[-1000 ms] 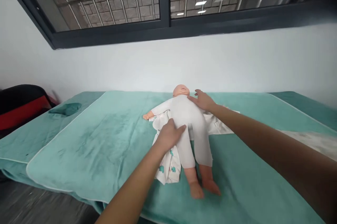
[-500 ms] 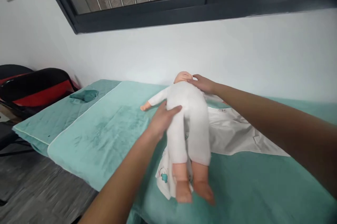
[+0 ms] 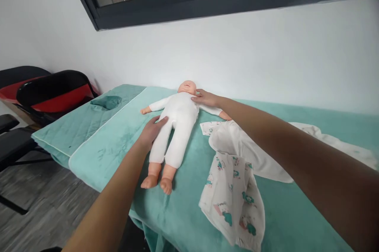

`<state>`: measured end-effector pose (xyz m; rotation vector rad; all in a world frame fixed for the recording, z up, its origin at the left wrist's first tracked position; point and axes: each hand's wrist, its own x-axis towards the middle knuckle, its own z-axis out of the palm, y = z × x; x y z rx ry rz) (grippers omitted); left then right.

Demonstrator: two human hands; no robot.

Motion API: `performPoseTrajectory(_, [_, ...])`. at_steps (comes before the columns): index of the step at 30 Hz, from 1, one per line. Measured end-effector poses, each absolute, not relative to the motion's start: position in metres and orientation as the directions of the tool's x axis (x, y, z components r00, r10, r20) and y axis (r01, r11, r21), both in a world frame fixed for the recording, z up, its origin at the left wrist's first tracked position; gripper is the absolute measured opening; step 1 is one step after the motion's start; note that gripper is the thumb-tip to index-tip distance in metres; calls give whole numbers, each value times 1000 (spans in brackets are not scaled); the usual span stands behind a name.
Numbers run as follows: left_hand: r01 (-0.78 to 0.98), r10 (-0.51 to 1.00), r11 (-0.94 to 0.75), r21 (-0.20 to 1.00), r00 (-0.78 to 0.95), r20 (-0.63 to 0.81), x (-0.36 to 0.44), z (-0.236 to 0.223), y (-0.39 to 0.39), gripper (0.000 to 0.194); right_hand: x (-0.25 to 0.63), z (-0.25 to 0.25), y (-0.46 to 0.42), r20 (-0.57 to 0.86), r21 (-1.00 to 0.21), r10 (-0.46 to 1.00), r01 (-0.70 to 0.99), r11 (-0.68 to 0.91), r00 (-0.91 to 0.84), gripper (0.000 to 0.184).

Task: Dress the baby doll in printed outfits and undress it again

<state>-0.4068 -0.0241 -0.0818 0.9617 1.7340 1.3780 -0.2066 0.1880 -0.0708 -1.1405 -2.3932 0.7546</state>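
As left hand (image 3: 151, 130) grasps hip, right hand (image 3: 208, 98) shoulder, seemingly for steadiness, one baby doll (image 3: 181, 110) lies supine on massage bed (image 3: 114, 141).

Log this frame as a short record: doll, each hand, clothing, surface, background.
Doll: on its back, white body, arms spread, feet towards the camera
Left hand: touching the doll's hip
Right hand: at the doll's shoulder, near its head
Clothing: white, partly printed, lying beside the doll
Surface: teal cover
Background: white wall, dark window frame, red-and-black chairs
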Motion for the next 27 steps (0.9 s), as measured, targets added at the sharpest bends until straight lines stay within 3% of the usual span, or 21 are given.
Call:
performPoseTrajectory(2, [351, 851, 238, 906, -525, -20, -407, -85, -32, 59, -177, -73, 186, -24, -471, 850, 756, 456, -527, 56])
performPoseTrajectory(4, [645, 831, 228, 729, -520, 200, -398, -83, -53, 52, -133, -74, 177, -89, -391, 889, 837, 383, -449, 54])
performPoseTrajectory(7, [934, 862, 1, 358, -182, 473, -366, -82, -104, 49, -56, -77, 148, -136, -289, 931, 913, 288, -337, 52])
performPoseTrajectory(10, [908, 875, -387, 160, 308, 374, -321, -95, -151, 61, 4, -84, 109, -165, -161, 930, 939, 303, -328, 43])
performPoseTrajectory(12, [906, 868, -410, 101, 354, 348, -294, -107, -165, 65, 21, -86, 81, -145, -123, 912, 922, 368, -384, 35])
performPoseTrajectory(17, [947, 867, -313, 73, 253, 430, -241, -113, -146, 69, -7, -75, -11, -51, -123, 855, 853, 507, -516, 29])
performPoseTrajectory(20, [923, 824, -379, 66, 304, 478, -219, -101, -139, 70, -33, -58, -80, -12, -121, 595, 592, 797, -804, 33])
performPoseTrajectory(22, [886, 803, -454, 94, 361, 475, -213, -95, -143, 59, -36, -46, -120, -4, -78, 532, 531, 844, -847, 30])
performPoseTrajectory(25, [843, 841, -477, 249, 356, 406, -212, -93, -153, 36, -13, -35, -154, -4, -85, 627, 625, 776, -779, 28])
performPoseTrajectory(27, [816, 905, -360, 453, 187, 383, -211, -92, -158, 32, 11, -35, -159, -34, -124, 770, 767, 630, -637, 28])
